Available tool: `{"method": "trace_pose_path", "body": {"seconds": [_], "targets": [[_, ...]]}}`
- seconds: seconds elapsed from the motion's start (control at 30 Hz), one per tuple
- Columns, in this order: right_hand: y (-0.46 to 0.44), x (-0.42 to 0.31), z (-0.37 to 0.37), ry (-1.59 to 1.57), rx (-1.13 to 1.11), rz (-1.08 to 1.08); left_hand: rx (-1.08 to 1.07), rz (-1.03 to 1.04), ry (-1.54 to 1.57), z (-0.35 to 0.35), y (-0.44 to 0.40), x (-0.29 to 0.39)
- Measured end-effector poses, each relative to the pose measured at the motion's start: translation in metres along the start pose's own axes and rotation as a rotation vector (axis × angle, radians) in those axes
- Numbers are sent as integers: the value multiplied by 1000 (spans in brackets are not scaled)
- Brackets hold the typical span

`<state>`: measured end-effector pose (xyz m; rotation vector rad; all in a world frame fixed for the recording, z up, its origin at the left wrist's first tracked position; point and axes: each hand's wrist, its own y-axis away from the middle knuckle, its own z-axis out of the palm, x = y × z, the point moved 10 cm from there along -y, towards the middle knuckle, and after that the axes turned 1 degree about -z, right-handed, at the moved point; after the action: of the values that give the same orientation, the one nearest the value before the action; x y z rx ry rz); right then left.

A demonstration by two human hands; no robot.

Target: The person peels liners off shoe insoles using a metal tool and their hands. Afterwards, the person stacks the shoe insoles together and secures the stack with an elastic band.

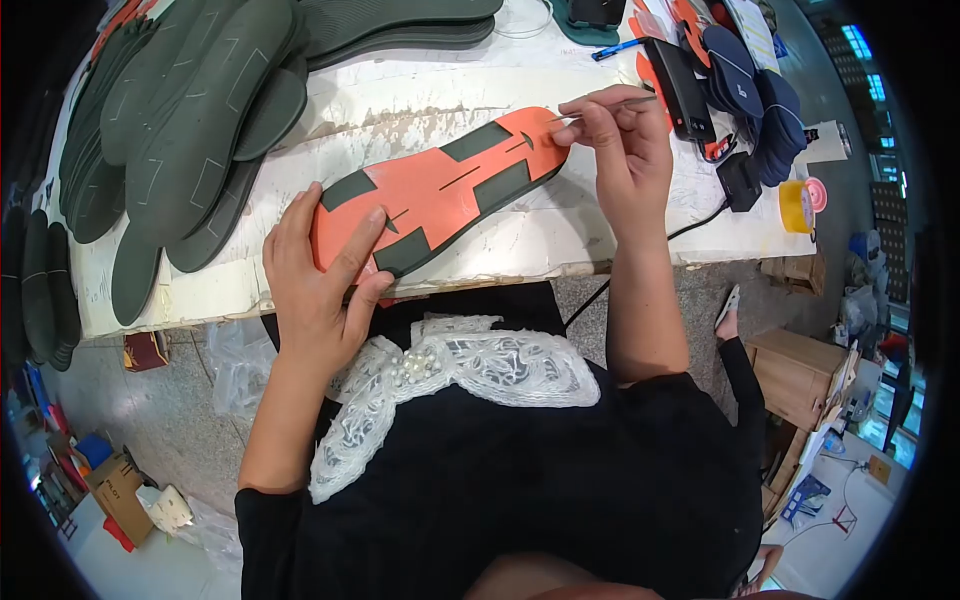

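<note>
Head view: left hand (315,270) spreads over the left end of an orange template (455,190), index finger lying on top, thumb by the near edge, other fingers at the far-left edge. Contact is plain; can't tell whether it pinches the piece or just rests on it. Right hand (635,150) grasps a thin tool (645,99) between thumb and fingers, tip at the template's right end. Tool type unclear.

Template lies slanted at the front of the white table (400,110), right end farther from the body, on top of a dark green insole (405,252) that shows through the cut-outs and along the near edge. Black slits in the template's middle.

Left side of table: heap of dark green insoles (200,130), several with white corner marks, overlapping. Right side, beyond the right hand: blue pen (618,48), black box-shaped item (680,90), banded navy bundles (778,125), black adapter (738,182) with a cable running over the table edge, yellow roll (796,206) next to a pink round item (817,193).
</note>
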<state>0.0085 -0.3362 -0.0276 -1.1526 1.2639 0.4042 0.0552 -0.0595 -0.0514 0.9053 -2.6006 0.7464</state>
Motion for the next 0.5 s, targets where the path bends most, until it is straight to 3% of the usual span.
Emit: {"method": "trace_pose_path", "body": {"seconds": [0.17, 0.3, 0.5], "targets": [[-2, 2, 17, -67, -68, 64, -5, 1, 0, 2, 0, 0], [4, -8, 70, 54, -352, 36, 11, 13, 18, 3, 1, -2], [5, -8, 84, 160, -432, 15, -12, -41, -83, 9, 5, -3]]}}
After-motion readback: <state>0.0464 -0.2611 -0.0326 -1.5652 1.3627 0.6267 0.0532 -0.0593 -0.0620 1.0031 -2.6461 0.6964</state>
